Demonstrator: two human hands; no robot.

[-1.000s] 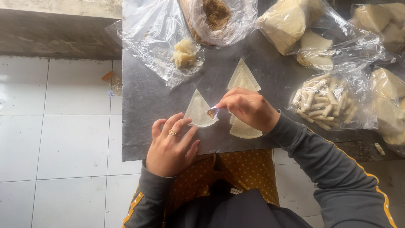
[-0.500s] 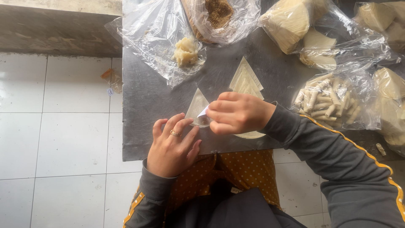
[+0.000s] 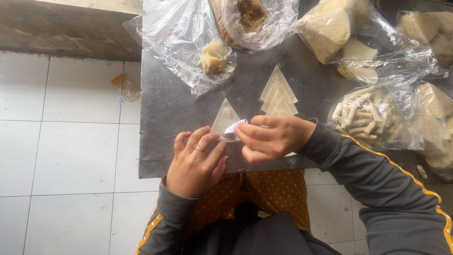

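Head view, looking straight down at a grey metal table [image 3: 170,108]. The left hand [image 3: 194,163] lies near the table's front edge, fingers spread and partly curled, a ring on one finger; its fingertips press the lower corner of a triangular pastry sheet [image 3: 225,119] that lies flat just beyond them. The hand is open, gripping nothing. The right hand [image 3: 273,137] sits just beside the left one, to its right, with fingers bent and thumb and forefinger pinched on a small white strip [image 3: 234,126] at the sheet's lower right edge. What the strip is made of cannot be told.

Just beyond the right hand lies a stack of triangular sheets [image 3: 278,92], fanned slightly. Farther beyond the left hand, a clear plastic bag [image 3: 174,38] lies open with a lump of pale dough [image 3: 213,56] on it. Beyond that sits a bag of brown crumbly filling [image 3: 250,14]. To the right of the right hand, a bag of small rolled pastries [image 3: 365,118] rests on the table, with bags of folded sheets [image 3: 330,28] above and beside it.
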